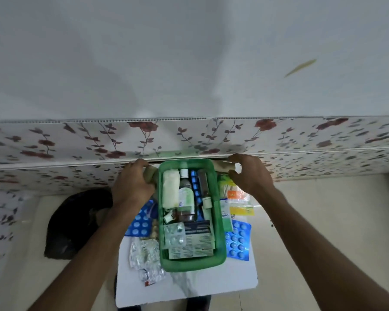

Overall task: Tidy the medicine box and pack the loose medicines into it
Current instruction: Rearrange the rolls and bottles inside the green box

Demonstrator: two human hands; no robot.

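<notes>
The left hand [131,182] and the right hand [248,173] each hold a beige roll at the far corners of the green medicine box [220,243].

A green plastic box [220,257], open on top and packed with bottles [185,198] and leaflets, sits among loose blue [238,242] and silver [144,253] pill strips.

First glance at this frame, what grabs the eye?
The green medicine box at centre, crammed with a brown syrup bottle and leaflets. Both hands flank its far end, the left hand and right hand each on a beige roll. Blue blister packs lie loose beside it on the white board.
</notes>
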